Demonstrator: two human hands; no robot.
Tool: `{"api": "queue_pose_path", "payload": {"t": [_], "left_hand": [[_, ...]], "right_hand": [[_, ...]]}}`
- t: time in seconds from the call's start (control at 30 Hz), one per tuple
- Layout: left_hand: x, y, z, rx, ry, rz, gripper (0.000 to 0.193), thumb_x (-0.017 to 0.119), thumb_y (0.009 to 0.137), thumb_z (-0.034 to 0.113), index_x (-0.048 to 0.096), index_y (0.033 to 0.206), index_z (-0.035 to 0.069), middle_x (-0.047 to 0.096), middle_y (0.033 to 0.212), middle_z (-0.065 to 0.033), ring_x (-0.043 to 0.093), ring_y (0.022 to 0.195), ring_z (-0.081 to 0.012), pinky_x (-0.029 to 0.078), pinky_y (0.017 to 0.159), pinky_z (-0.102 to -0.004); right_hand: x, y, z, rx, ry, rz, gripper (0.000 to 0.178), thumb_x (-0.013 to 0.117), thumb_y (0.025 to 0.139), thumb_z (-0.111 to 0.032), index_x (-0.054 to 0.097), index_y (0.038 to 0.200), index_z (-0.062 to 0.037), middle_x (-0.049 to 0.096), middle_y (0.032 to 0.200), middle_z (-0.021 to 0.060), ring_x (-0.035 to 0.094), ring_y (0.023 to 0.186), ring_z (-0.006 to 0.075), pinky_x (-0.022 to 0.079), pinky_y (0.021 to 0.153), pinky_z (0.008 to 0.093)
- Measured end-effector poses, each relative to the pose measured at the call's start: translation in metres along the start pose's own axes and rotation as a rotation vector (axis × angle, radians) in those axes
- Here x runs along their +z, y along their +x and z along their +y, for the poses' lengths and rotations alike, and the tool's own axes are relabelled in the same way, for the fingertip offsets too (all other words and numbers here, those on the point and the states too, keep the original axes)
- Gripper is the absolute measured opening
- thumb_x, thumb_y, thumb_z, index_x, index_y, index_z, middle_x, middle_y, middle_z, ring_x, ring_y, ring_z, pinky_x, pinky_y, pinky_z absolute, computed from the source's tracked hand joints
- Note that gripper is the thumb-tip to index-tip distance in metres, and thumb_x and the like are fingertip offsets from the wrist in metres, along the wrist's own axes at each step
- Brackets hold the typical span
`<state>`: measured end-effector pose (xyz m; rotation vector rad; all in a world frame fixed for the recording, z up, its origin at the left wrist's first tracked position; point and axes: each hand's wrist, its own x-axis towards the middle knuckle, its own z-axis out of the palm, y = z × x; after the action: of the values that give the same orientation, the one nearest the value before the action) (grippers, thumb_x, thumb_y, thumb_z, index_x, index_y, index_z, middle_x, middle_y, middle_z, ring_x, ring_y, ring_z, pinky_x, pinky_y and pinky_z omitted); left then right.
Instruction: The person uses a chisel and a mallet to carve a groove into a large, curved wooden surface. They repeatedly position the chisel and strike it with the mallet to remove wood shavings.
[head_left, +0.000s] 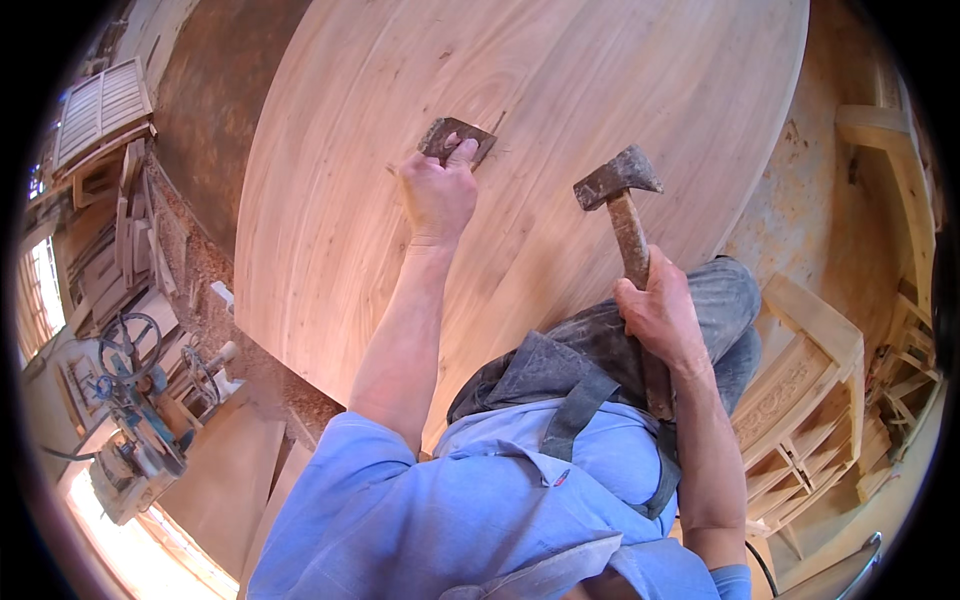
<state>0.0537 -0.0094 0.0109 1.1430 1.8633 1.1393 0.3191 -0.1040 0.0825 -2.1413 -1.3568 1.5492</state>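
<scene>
Now right hand (665, 308) holds hatchet (627, 225); left hand (438, 195), dark plate (437, 136).

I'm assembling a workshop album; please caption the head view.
Left hand holds a dark flat piece at a broad wooden panel; right hand grips a hatchet by its handle.

Daylight burns out to white at an opening (125, 542) in the lower left and a window (46, 285) at far left. The wooden panel (540, 240) in the center is brightly, softly lit; shapes bend toward the black, rounded rim.
</scene>
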Motion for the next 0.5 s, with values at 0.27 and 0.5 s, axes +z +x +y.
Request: {"api": "queue_pose_path", "payload": {"t": [0.27, 0.5], "left_hand": [[0.004, -0.006, -0.003, -0.064, 0.067, 0.010, 0.026, 0.078, 0.090, 0.020, 0.077, 0.093, -0.006, 0.075, 0.076, -0.0169, 0.072, 0.071, -0.0191, 0.052, 0.066, -0.0351], [0.007, -0.008, -0.019, 0.103, 0.221, 0.018, 0.021, 0.076, 0.090, 0.017, 0.077, 0.089, -0.004, 0.070, 0.070, -0.0217, 0.068, 0.061, -0.0268, 0.050, 0.062, -0.0368]], "right_hand": [[-0.003, -0.002, -0.009, -0.067, -0.034, 0.010, 0.023, 0.061, 0.087, -0.013, 0.055, 0.101, 0.0041, 0.065, 0.086, 0.0327, 0.065, 0.090, 0.0523, 0.051, 0.077, 0.0530], [-0.022, -0.019, -0.114, -0.680, -0.068, 0.310, 0.017, 0.064, 0.091, -0.009, 0.054, 0.102, -0.0009, 0.056, 0.067, 0.0196, 0.063, 0.059, 0.0329, 0.050, 0.058, 0.0415]]}}
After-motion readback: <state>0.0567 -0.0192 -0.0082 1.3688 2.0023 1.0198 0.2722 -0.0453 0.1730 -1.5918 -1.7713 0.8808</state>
